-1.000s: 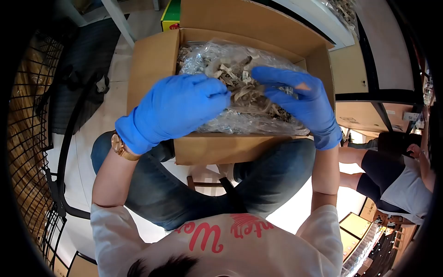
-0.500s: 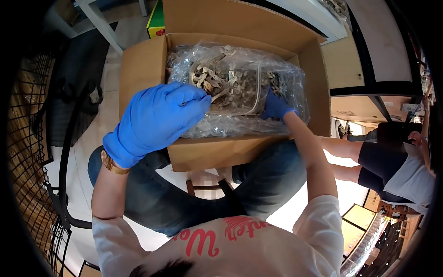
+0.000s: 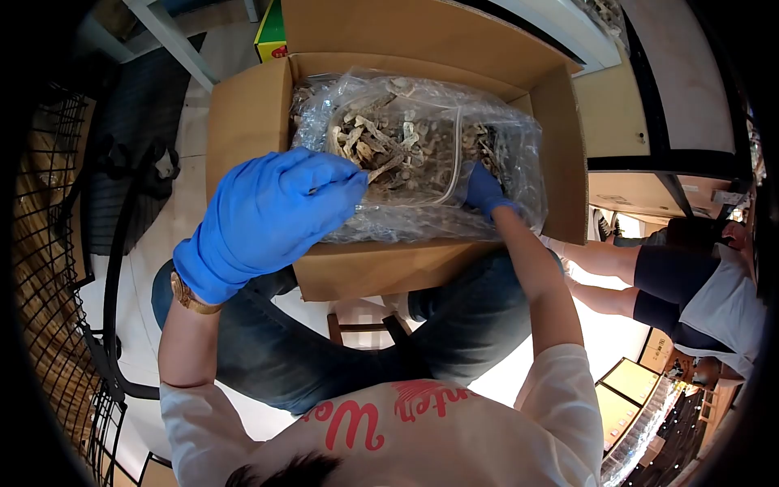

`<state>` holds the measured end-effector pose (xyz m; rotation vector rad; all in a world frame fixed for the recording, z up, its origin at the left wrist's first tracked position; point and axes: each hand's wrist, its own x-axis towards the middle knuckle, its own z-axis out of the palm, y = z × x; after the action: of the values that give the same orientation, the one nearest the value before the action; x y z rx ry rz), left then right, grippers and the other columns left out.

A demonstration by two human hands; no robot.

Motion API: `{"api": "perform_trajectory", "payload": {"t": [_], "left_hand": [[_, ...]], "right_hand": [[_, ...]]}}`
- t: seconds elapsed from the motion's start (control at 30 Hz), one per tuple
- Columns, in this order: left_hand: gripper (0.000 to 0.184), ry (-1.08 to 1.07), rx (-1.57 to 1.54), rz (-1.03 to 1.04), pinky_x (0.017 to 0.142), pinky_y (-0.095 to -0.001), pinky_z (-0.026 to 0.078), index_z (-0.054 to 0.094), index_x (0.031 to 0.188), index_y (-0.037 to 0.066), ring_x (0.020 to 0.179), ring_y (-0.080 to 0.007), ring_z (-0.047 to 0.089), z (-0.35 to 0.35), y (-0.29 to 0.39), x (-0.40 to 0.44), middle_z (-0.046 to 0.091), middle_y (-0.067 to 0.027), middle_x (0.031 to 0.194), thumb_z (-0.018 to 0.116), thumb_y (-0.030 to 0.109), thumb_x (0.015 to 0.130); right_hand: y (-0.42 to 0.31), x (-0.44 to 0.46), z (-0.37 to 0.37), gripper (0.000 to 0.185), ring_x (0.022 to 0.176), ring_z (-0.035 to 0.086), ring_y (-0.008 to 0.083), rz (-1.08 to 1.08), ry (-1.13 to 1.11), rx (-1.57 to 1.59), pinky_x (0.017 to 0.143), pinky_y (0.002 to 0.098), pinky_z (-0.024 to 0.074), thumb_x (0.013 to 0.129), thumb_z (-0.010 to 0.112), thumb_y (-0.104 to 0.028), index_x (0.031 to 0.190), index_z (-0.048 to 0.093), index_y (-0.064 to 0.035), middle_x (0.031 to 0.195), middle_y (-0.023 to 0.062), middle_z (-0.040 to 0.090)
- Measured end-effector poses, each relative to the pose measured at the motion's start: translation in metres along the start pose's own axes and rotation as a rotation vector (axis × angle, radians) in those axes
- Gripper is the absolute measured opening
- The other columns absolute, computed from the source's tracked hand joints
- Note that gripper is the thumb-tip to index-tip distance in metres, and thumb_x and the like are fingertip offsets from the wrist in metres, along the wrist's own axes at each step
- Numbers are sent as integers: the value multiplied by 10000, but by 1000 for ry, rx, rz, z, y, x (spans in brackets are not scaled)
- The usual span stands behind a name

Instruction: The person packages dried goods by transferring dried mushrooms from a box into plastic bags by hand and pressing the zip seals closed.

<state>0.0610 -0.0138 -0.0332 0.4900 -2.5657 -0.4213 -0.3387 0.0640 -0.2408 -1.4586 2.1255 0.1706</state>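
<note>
An open cardboard box (image 3: 357,274) in front of me is lined with a large clear plastic bag (image 3: 406,224) of dried, grey-brown pieces that look like mushrooms. On top lies a clear zip bag (image 3: 418,174) with more dried mushrooms (image 3: 377,146) showing in it. My left hand (image 3: 272,219), in a blue glove, is closed at the zip bag's left edge; its fingertips are partly hidden. Past the zip bag's right side, my blue-gloved right hand (image 3: 484,191) reaches down into the large bag beside loose dried mushrooms (image 3: 489,150). Its fingers are mostly out of sight.
The box rests against my knees, its flaps folded outward. A black wire rack (image 3: 53,203) stands at the left. A green and yellow package (image 3: 272,34) lies behind the box. Cabinets (image 3: 613,122) line the right, where another person (image 3: 690,280) stands.
My right hand has dipped slightly deeper by the zip bag's right side, and its fingers show less. My left hand has stayed nearly in place at the zip bag.
</note>
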Motion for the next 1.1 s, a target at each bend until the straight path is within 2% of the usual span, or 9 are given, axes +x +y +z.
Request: {"api": "perform_trajectory", "payload": {"t": [0.1,0.17,0.37,0.6,0.67,0.8,1.0,1.07,1.1], "left_hand": [[280,14,46,6,691,-323,488,655,1020,144,857,-212,627,-3,-2,-1,643,-6,1014,704,112,747],[287,15,43,5,695,-320,488,653,1021,146,861,-209,627,-3,-5,-1,645,-4,1017,707,107,742],[297,4,56,-31,705,-319,489,652,1019,146,868,-214,627,-4,-5,-3,646,-5,1019,712,103,732],[292,38,38,-16,698,-323,498,656,1026,144,844,-219,628,-3,-5,-3,640,-5,1008,704,109,740],[282,40,35,-15,698,-322,498,657,1020,143,842,-217,627,-5,-5,-3,640,-4,1007,703,112,743],[252,23,35,-14,698,-319,498,658,1005,140,834,-215,624,-5,-5,-4,641,-2,1001,696,116,757],[224,31,16,-10,688,-321,495,658,996,136,837,-214,623,-3,-5,-3,639,-3,1005,690,127,774],[222,20,13,-12,686,-322,495,658,995,136,838,-214,623,-2,-5,-2,639,-3,1005,690,129,776],[220,7,10,-11,685,-322,495,658,995,136,840,-214,623,-2,-5,-2,640,-3,1006,691,131,777]], "right_hand": [[-5,-9,-6,624,1105,526,418,-111,-132,-56,956,439,452,692,734,-265,1270,528,-152,1258,252,474],[32,12,33,569,1085,530,435,-310,26,-141,936,456,465,739,690,-196,1283,526,-180,1302,241,422],[-34,-21,1,537,1096,539,416,102,-40,-134,917,454,481,753,679,-135,1268,536,-181,1303,229,415],[-16,-8,4,537,1102,545,389,23,-79,-225,934,447,467,728,701,-188,1245,557,-163,1231,214,497],[21,16,30,516,1109,541,379,-88,-29,-189,941,436,461,697,710,-204,1188,582,-109,1211,220,517],[11,0,6,501,1094,546,373,-51,-52,-167,938,415,461,665,720,-204,1130,593,-68,1200,230,521],[27,-10,-4,572,1085,552,363,-2,-124,180,925,387,462,608,781,-219,1118,587,-46,1141,241,539],[49,-8,14,640,1078,556,345,-49,132,268,911,376,464,593,812,-219,1153,569,-28,1129,233,549],[52,-9,13,640,1078,556,345,-49,130,267,911,376,464,593,812,-219,1153,569,-28,1129,233,549]]}}
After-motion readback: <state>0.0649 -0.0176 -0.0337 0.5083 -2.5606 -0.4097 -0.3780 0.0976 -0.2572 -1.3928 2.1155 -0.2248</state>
